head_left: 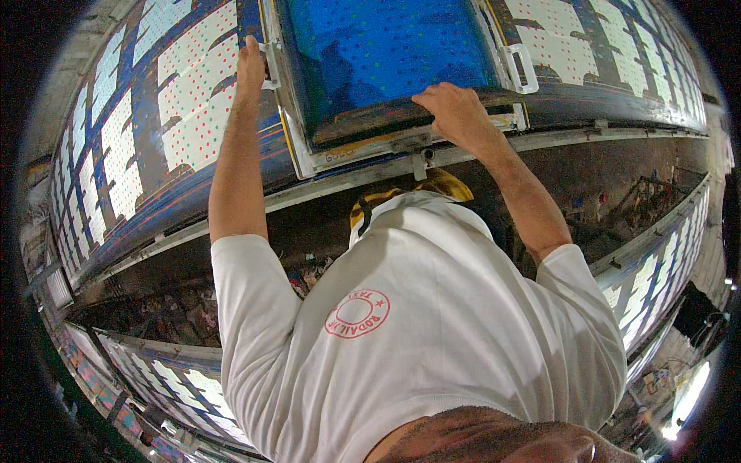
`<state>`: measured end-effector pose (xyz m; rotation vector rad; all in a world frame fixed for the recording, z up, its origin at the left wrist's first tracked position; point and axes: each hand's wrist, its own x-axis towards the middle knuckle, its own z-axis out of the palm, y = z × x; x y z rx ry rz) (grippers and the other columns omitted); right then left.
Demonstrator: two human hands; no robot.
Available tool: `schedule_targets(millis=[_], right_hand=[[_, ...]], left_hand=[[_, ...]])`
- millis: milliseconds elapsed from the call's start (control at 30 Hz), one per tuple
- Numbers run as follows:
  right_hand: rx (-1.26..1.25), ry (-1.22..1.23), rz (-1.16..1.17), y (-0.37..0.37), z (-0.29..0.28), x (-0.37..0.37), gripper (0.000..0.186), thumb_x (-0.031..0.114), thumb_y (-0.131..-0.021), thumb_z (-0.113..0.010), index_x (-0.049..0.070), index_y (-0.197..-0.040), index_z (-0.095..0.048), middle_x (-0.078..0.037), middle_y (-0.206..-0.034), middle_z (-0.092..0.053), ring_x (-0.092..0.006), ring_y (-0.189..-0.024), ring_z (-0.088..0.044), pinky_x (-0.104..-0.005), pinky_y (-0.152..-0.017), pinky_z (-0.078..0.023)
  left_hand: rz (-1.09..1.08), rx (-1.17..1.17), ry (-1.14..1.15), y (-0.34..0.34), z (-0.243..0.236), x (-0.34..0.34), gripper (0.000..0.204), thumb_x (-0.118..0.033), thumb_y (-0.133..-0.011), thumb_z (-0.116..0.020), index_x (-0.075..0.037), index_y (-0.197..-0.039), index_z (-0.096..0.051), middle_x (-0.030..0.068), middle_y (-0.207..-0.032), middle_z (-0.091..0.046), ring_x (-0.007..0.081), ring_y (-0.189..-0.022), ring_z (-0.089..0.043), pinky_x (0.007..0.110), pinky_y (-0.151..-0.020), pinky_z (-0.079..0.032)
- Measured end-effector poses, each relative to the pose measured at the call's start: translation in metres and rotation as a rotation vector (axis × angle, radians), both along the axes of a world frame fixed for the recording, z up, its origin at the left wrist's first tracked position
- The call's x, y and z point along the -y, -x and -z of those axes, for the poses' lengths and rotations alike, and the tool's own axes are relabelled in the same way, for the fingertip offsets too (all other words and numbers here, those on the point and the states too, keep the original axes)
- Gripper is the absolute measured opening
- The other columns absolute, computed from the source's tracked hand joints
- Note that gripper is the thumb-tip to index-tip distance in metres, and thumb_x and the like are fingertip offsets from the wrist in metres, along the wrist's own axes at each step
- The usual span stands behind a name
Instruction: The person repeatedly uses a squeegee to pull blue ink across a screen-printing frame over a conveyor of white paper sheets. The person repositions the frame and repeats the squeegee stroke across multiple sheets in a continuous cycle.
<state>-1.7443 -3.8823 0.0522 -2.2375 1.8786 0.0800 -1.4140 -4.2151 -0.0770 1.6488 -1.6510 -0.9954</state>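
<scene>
A printing screen (378, 58) with a blue mesh and a pale frame lies over a long printing table in front of me. My left hand (250, 69) is at the frame's left side, its fingers closed about the white handle (270, 65) there. Over the dark strip along the screen's near edge is my right hand (457, 116), fingers bent and pointing left; whatever lies beneath them is hidden. A second white handle (521, 68) sticks out on the frame's right side, with neither hand on it.
White cut fabric pieces with coloured dots (199, 96) lie in rows left and right of the screen. A pale rail (556, 140) follows the table's near edge. Other tables with white pieces (189, 386) stand behind me. A lit lamp (687, 397) is at lower right.
</scene>
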Motion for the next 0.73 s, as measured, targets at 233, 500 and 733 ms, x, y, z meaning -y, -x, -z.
schedule_targets(millis=[233, 500, 733], right_hand=[[0.195, -0.112, -0.009, -0.002, -0.011, -0.049, 0.059, 0.009, -0.08, -0.077, 0.008, -0.137, -0.061, -0.012, -0.14, -0.058, -0.0321, -0.129, -0.055, -0.042, -0.109, -0.047], [0.725, 0.378, 0.017, 0.079, -0.137, -0.09, 0.04, 0.013, -0.082, -0.08, 0.002, -0.12, -0.071, -0.012, -0.124, -0.07, -0.0293, -0.116, -0.066, -0.0388, -0.101, -0.051], [0.911, 1.078, 0.097, 0.137, -0.159, -0.154, 0.054, 0.046, -0.094, -0.064, -0.006, -0.107, -0.072, -0.023, -0.102, -0.072, -0.0399, -0.092, -0.067, -0.0456, -0.085, -0.054]], left_hand=[[-0.042, 0.033, 0.354, -0.031, -0.085, -0.081, 0.052, -0.043, -0.101, -0.061, -0.001, -0.132, -0.061, 0.0183, -0.122, -0.062, 0.0272, -0.113, -0.058, 0.042, -0.097, -0.047], [0.096, -0.592, 0.226, -0.009, -0.175, -0.271, 0.023, -0.023, -0.102, -0.061, -0.001, -0.101, -0.065, 0.007, -0.09, -0.065, 0.0142, -0.083, -0.059, 0.028, -0.071, -0.046], [0.915, -0.517, 0.013, 0.127, -0.195, -0.382, 0.018, -0.02, -0.095, -0.067, -0.002, -0.096, -0.067, 0.0105, -0.085, -0.066, 0.0272, -0.076, -0.062, 0.036, -0.067, -0.049]])
